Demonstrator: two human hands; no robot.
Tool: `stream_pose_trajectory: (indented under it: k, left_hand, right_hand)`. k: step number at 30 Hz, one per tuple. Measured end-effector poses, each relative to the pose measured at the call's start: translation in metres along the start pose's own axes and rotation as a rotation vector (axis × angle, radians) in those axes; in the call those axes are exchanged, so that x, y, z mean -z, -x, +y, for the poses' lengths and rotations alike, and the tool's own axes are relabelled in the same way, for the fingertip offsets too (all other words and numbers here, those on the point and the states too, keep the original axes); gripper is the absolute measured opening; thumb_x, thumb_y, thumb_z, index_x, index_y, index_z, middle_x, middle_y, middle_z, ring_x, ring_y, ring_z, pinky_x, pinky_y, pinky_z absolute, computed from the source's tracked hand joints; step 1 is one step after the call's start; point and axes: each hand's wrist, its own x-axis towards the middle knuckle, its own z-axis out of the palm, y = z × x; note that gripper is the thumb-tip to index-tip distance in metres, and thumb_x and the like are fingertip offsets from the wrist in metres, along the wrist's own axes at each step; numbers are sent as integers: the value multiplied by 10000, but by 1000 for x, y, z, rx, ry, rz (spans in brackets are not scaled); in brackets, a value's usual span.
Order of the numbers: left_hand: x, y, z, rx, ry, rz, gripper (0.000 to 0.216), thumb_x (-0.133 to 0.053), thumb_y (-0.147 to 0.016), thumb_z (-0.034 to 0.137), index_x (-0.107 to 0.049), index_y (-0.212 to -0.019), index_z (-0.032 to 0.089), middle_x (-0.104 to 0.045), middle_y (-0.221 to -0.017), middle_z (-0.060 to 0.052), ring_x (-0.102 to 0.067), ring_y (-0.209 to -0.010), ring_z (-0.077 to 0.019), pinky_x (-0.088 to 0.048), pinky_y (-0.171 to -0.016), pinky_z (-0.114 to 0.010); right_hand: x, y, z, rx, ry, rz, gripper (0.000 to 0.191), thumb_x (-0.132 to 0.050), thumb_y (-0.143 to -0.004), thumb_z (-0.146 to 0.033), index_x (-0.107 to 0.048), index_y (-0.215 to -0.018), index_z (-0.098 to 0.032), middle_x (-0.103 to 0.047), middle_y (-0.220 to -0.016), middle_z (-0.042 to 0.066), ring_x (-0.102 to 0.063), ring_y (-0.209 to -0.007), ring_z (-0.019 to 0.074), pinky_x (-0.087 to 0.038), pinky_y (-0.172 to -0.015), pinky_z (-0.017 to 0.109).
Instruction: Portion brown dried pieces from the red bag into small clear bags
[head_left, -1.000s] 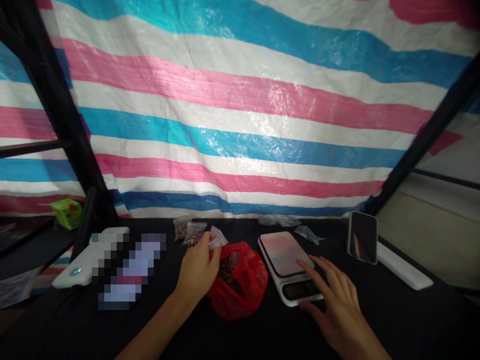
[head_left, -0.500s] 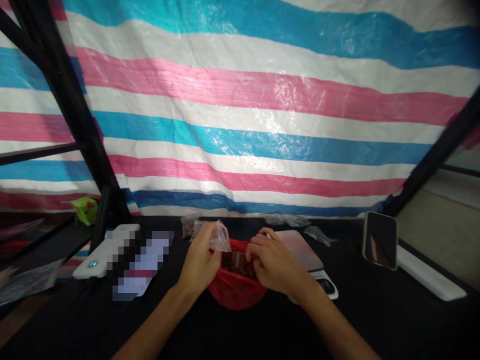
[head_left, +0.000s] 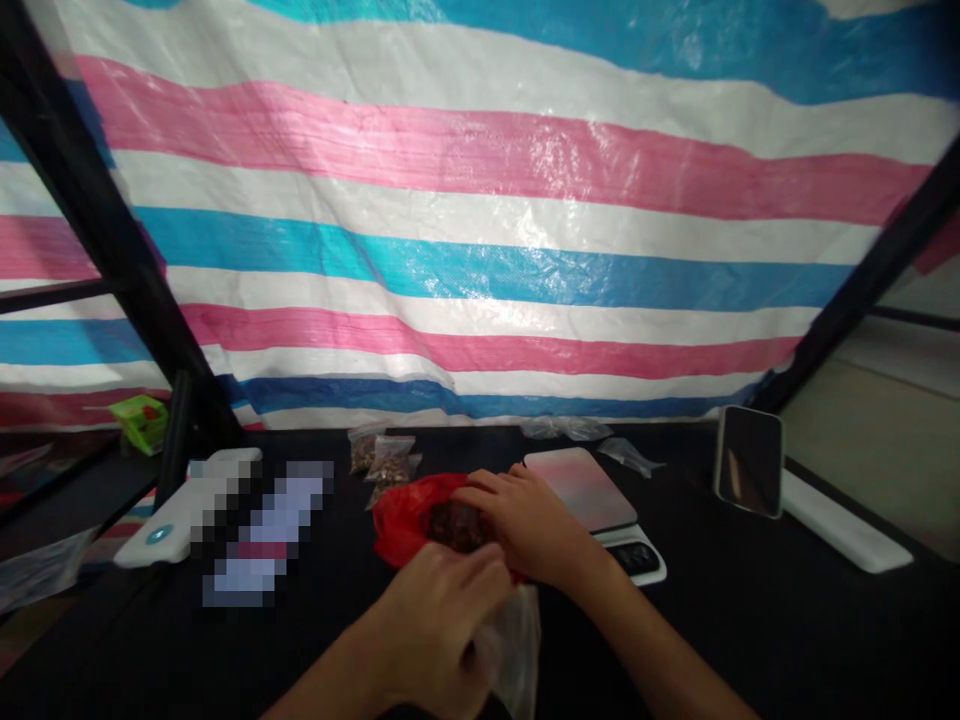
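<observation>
In front of me a red plastic bag (head_left: 401, 515) stands with its mouth open, dark brown dried bits (head_left: 457, 525) inside. My left hand (head_left: 442, 620) is closed on a clear plastic bag (head_left: 517, 650), which hangs below the fingers on the near side of the red bag. My right hand (head_left: 529, 520) curls over the red bag's right rim, gripping it; its fingertips are partly hidden. A digital scale (head_left: 585, 490) lies just beyond my right hand.
Several small filled zip bags (head_left: 390, 460) lie behind the red bag, and flat clear bags (head_left: 566, 428) near the striped sheet (head_left: 487, 230). A phone-like device (head_left: 750, 460) leans at right beside a white bar (head_left: 847, 520). A white device (head_left: 157, 530) sits at left.
My left hand has moved from the red bag's far left rim toward me and to the right, carrying the clear bag. The view has shifted slightly, uncovering the small filled bags.
</observation>
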Motion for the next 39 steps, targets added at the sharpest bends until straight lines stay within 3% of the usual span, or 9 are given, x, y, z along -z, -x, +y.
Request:
stream_pose_trajectory:
  k: [3,6,9,12,18,23,39]
  left_hand:
    - [-19,-3,16,-83,3,-370,102,-601,-846,203,-565,-939,223,-715,-873,3,-650,-650,-165,-347,-517,-307]
    - [-23,-7,22,-5,-11,-498,19,-609,-902,212,-600,-919,217,-735,-845,10,-694,-705,-187,-414,-574,-314]
    - [-18,-9,22,109,13,-497,162,-725,-819,307,-622,-895,208,-752,-909,-15,-722,-801,-238,-488,-656,-341]
    - [-18,-9,20,145,41,-496,206,-748,-765,286,-648,-924,200,-753,-972,-42,-725,-858,-263,-533,-723,-366]
    - [-25,-6,19,245,96,-399,302,-695,-748,249,-640,-1041,205,-730,-1132,-71,-697,-1010,-293,-569,-880,-427]
    - [-23,-6,17,259,111,-362,321,-675,-725,195,-639,-1044,198,-717,-1168,-85,-660,-1095,-300,-511,-1043,-467]
    - [-22,-4,5,226,99,-309,245,-679,-707,243,-629,-943,201,-735,-1030,-81,-680,-989,-290,-513,-990,-466]
  right_hand:
    - [-4,8,4,-42,-43,20,450,-566,-858,-80,-633,-1259,-273,-690,-1262,35,-651,-1022,211,-334,-875,374]
    - [-4,11,5,-46,-91,27,493,-538,-882,-55,-619,-1304,-295,-690,-1301,20,-652,-1055,200,-332,-918,377]
    - [-4,10,3,-24,-108,22,558,-530,-903,-56,-570,-1395,-315,-659,-1376,16,-619,-1164,204,-338,-963,377]
    - [-7,7,-2,-11,-115,22,493,-509,-941,-64,-609,-1354,-315,-638,-1401,7,-576,-1232,203,-351,-1001,365]
    - [-18,3,-2,-130,-69,39,450,-539,-944,-92,-638,-1338,-286,-634,-1318,52,-599,-1103,230,-399,-967,379]
    - [-20,4,3,-142,-222,53,417,-562,-909,-63,-674,-1245,-284,-654,-1281,22,-598,-1135,204,-391,-981,362]
    - [-21,7,13,-81,-415,94,471,-540,-891,-17,-733,-1218,-295,-730,-1220,9,-587,-1146,197,-388,-1030,365]
